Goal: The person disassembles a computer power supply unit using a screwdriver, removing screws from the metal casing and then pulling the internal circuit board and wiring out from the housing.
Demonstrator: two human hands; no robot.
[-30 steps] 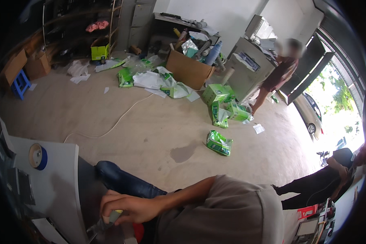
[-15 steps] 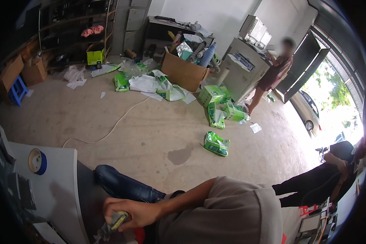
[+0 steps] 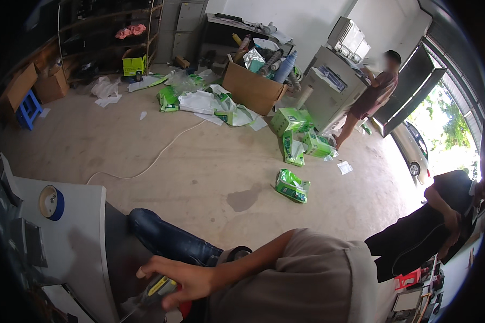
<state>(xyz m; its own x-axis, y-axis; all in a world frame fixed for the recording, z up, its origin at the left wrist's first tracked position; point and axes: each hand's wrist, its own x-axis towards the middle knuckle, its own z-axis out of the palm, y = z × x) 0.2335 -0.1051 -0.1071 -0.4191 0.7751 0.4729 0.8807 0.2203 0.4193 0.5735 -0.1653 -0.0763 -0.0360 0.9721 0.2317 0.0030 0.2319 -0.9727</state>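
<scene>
My right hand (image 3: 186, 281) comes in from the right at the bottom, beside the side panel of a white desk (image 3: 70, 237). A slim yellow-and-grey hand tool (image 3: 159, 285) sits in it, between the spread forefinger and the lower fingers; its exact kind is unclear. A thin pale line runs down from the tool toward the lower edge. Something clear, like plastic, shows faintly around the tool. The hand hangs above my lap, close to my leg in blue jeans (image 3: 172, 237). My left hand is out of view.
A blue-rimmed round tape roll (image 3: 51, 203) stands on the desk. Torn green packaging (image 3: 292, 185) lies about the floor, near a big cardboard box (image 3: 253, 89) of rolls. A person (image 3: 380, 89) stands at a grey machine (image 3: 336, 81); another in black (image 3: 415, 237) is at right.
My right hand's fingers have loosened and spread, showing more of the yellow-and-grey tool. The view has shifted slightly. The person in black at the right leans differently.
</scene>
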